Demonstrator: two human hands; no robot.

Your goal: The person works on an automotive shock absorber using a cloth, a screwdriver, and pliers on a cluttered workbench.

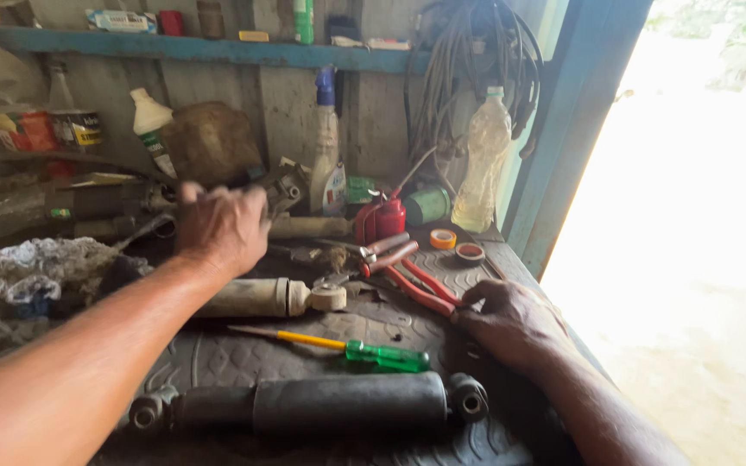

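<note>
Shock absorber (321, 403), black, lies across bottom centre on tyre-tread mat (218, 354). Green-handled screwdriver (364, 350) just behind it. Right hand (511, 321) lower right, flat on mat, fingers loosely curled, touching red plier handles (420, 289), gripping nothing. Pale cylinder part (261, 298) mid-frame. Left hand (220, 226) reaches over it toward clutter at back, blurred, can't tell if it grips anything. Best to reach slow there: spray bottle (327, 147), red oil can (382, 217), plastic bottle (483, 160) crowd back wall.
</note>
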